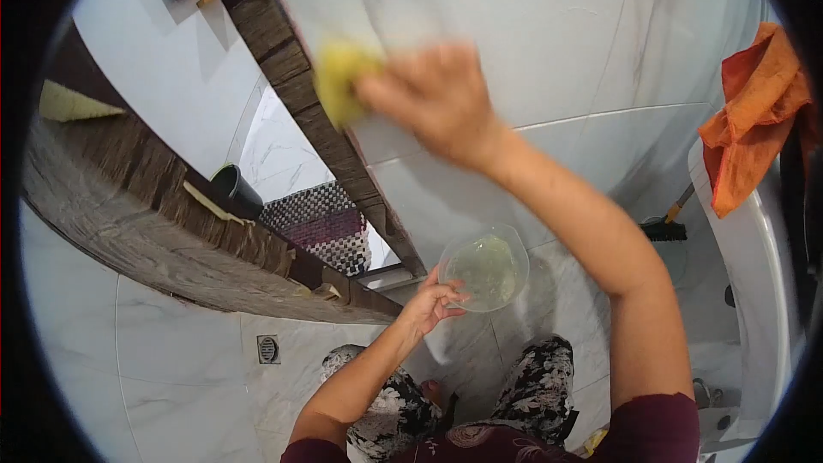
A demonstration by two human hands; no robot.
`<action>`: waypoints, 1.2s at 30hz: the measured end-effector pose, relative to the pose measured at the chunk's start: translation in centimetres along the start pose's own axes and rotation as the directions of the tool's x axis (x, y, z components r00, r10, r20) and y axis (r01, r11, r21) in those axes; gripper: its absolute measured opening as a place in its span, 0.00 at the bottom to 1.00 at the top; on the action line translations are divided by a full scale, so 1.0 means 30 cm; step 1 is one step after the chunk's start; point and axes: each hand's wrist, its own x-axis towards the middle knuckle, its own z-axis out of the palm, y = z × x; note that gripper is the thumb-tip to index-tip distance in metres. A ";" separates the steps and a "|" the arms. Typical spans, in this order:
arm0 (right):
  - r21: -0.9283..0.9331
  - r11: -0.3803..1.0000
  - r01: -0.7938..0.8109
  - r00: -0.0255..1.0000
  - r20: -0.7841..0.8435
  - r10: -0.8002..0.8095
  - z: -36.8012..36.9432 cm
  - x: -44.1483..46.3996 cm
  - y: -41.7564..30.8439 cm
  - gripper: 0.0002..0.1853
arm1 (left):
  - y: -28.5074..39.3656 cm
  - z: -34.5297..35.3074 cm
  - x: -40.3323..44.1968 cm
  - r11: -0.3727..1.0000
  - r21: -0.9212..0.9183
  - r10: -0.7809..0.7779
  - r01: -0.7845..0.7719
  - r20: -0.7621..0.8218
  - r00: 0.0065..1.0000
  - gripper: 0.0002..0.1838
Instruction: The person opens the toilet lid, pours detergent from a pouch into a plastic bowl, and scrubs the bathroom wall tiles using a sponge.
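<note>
My right hand [437, 103] grips a yellow sponge [341, 81] and presses it to the white marbled wall tiles [514, 26], right beside the dark wooden door frame [296, 77]. Hand and sponge are smeared by motion. Lower down, my left hand [431, 302] holds a clear plastic bowl [486, 273] by its near left rim. Cloudy, pale greenish liquid with some foam stands in the bowl. The fingers under the bowl show partly through its wall.
At left a worn wooden door [163, 197] stands open. Beyond the doorway are a dark bucket [236, 192] and a woven mat [317, 223]. An orange cloth [759, 120] hangs over the white tub's edge [771, 249] at right, near a brush [667, 227]. A drain [268, 349] sits in the floor.
</note>
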 end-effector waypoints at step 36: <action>-0.203 -0.176 -0.963 -0.246 0.930 0.272 -0.440 -0.581 -0.210 0.11 | -0.062 0.054 0.090 0.999 0.032 -0.030 0.032 -0.075 0.997 0.45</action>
